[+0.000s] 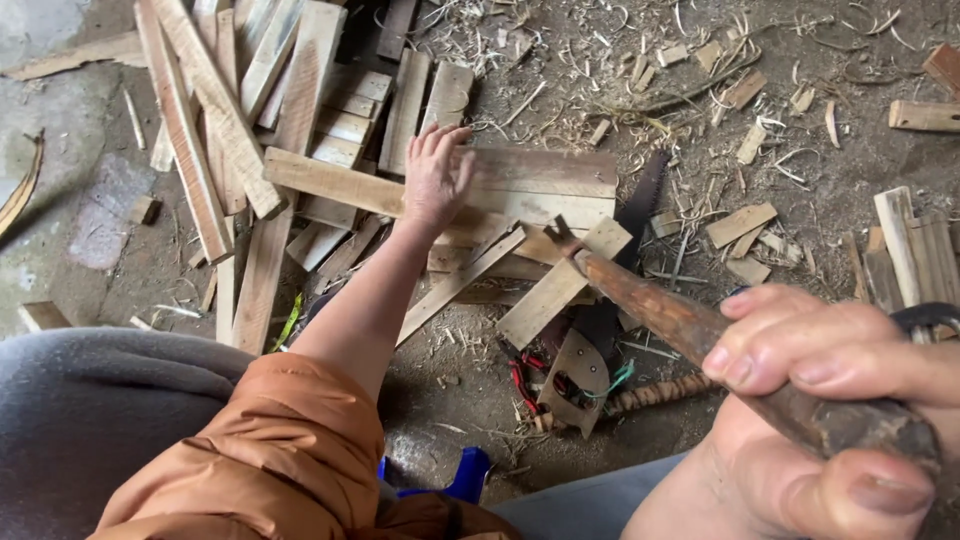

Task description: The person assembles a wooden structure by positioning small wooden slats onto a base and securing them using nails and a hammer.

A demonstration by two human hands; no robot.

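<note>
Nearest, the right hand [800, 400] was clamped on a rusty tool handle [700, 340] whose tip reached the plank pile's [330, 150] near edge. Farther, the left hand [437, 178] lay flat, fingers spread, on the pile; bare dirt lay beside it.

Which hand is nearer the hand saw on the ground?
Right. The right hand grips a wooden handle just beside the hand saw; the left hand rests on planks farther left.
</note>
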